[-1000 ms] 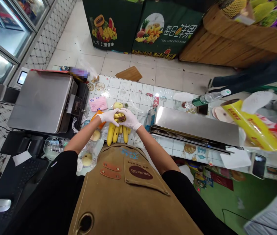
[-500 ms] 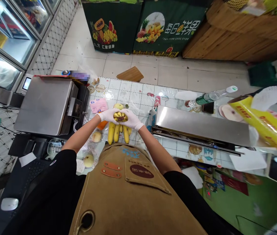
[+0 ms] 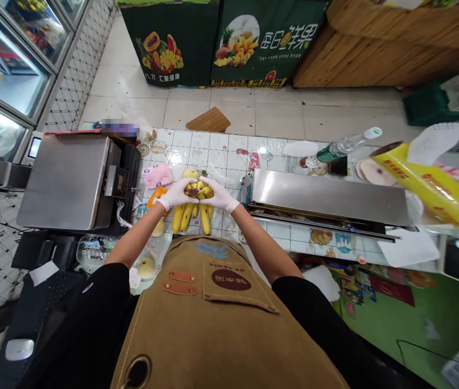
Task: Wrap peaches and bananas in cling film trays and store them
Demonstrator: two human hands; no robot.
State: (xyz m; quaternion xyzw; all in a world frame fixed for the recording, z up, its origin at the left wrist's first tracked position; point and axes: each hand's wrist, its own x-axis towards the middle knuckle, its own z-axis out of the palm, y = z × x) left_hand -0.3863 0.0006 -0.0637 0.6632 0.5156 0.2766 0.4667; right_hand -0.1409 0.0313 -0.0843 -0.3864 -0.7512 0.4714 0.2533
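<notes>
Banana cluster held close

Narrow, cupped grip from the white-gloved left hand and right hand, fingers wrapped around the cluster, a dark cut end showing. Directly below, a longer bunch of bananas on the desk; just left, a stainless steel scale.

Floor: pale square ceramic tiles, scattered dark specks.
Left side: glass-door refrigerated display cases, with a white wire-grid panel beside them.
Rear: dark green fruit-printed banners hanging along the far side.
Right rear: slatted wooden display stand.
Lower right: green surface, type cannot be determined.
Light: bright, with glare on the case glass.
</notes>
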